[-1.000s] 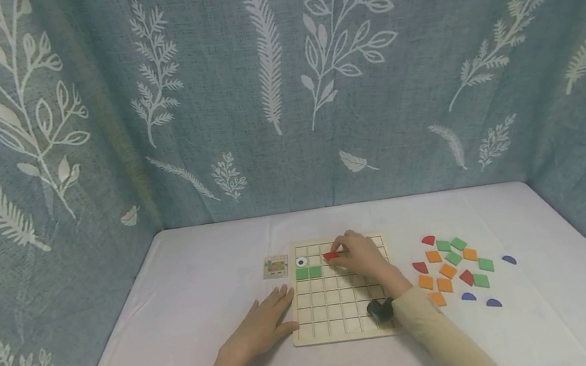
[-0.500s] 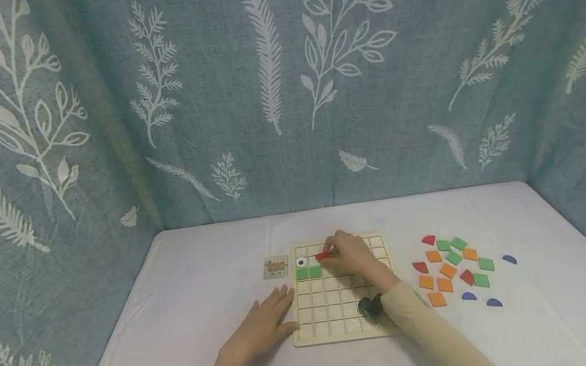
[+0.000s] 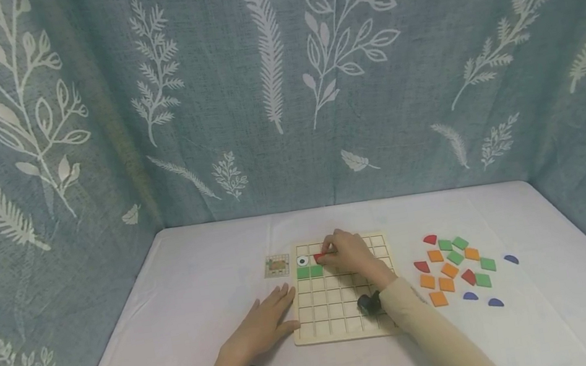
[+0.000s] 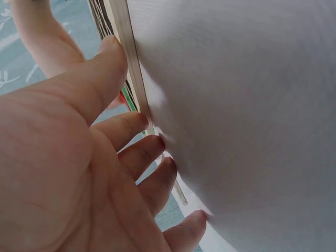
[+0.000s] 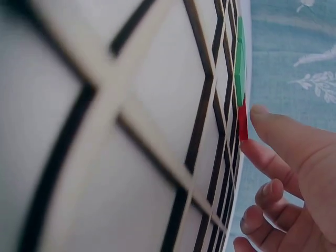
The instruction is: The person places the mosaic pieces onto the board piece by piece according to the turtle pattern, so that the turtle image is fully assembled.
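A wooden grid board (image 3: 339,311) lies on the table. In its upper left are a white round eye tile (image 3: 303,261) and two green square tiles (image 3: 310,272). My right hand (image 3: 349,254) holds a red quarter-circle tile (image 3: 318,257) with thumb and index finger, right of the eye tile. In the right wrist view the red tile (image 5: 243,119) sits low at the grid beside green, its edge at my index fingertip. My left hand (image 3: 264,321) rests at the board's left edge, fingers extended; in the left wrist view its thumb and fingertips are close to the board's side (image 4: 126,47).
A small picture card (image 3: 277,266) lies left of the board's top corner. Right of the board are scattered orange squares (image 3: 438,299), green squares (image 3: 487,264), red quarter-circles (image 3: 421,267) and blue half-circles (image 3: 495,303). A patterned curtain (image 3: 283,115) stands behind the white table (image 3: 212,250).
My right hand has moved left with the red tile, from a spot farther right over the board to beside the eye tile. The left hand has stayed in place.
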A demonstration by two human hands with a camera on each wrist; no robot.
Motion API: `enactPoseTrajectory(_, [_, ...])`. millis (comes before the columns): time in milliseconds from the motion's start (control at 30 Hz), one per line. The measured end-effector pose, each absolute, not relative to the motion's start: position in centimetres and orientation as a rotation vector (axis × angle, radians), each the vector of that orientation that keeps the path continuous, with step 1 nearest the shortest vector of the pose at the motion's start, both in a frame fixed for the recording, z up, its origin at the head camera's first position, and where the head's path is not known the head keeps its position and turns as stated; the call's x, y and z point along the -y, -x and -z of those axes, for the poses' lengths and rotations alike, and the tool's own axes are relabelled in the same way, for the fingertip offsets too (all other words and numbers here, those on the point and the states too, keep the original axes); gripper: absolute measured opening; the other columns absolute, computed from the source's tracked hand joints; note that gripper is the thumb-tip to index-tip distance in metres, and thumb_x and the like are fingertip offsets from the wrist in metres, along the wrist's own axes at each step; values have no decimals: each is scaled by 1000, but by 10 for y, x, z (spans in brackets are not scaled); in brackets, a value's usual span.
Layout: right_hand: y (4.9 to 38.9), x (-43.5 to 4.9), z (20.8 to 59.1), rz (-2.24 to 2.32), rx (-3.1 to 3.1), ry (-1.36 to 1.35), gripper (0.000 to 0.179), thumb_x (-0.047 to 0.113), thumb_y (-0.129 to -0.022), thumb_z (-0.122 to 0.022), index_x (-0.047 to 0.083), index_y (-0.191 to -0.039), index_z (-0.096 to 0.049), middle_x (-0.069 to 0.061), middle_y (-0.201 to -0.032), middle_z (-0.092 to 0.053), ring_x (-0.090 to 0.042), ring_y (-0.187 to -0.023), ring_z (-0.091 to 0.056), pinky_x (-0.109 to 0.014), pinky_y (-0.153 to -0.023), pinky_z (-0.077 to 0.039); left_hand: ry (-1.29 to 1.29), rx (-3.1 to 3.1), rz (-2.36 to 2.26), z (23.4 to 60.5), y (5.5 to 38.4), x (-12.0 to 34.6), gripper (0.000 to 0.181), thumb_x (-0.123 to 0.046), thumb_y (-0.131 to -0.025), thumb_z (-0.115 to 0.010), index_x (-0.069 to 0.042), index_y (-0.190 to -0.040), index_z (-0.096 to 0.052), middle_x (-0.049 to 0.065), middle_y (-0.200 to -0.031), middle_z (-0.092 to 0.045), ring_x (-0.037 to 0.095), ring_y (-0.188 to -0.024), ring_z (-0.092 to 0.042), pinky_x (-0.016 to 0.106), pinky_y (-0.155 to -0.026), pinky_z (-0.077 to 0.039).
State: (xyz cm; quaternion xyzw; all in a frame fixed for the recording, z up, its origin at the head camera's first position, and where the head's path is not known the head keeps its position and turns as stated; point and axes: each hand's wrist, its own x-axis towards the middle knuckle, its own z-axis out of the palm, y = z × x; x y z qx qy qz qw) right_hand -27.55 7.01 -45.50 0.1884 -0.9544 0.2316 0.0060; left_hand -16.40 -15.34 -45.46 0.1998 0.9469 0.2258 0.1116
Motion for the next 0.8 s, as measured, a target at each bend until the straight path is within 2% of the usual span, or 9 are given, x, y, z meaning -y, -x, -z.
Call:
enactPoseTrajectory(200, [275, -80, 454, -816, 2978, -653, 16, 31, -85, -68, 16, -90, -68, 2, -76, -52, -13, -65, -45, -31, -63, -39, -568, -2773, -664, 452, 164, 153, 68, -42, -88, -55, -6, -142, -36, 14, -149, -32, 33, -139, -24, 60, -110, -17])
enactPoseTrajectory(467, [275, -82, 456, -833, 2938, -748, 12, 23, -85, -68, 19, -96, -69, 3, -82, -56, -13, -76, -52, -41, -77, -43, -558, -2771, -671, 454, 164, 153, 68, -42, -88, -55, -6, -142, -36, 13, -149, -31, 32, -139, -24, 60, -111, -17])
enactPoseTrajectory(800, [273, -73, 455, -780, 2946, -745, 12, 25, -83, -70, 18, -92, -70, 3, -77, -53, -12, -69, -45, -34, -70, -41, -603, -2777, -694, 458, 163, 155, 68, -42, -88, -56, -4, -141, -37, 15, -148, -32, 34, -138, -25, 63, -109, -17])
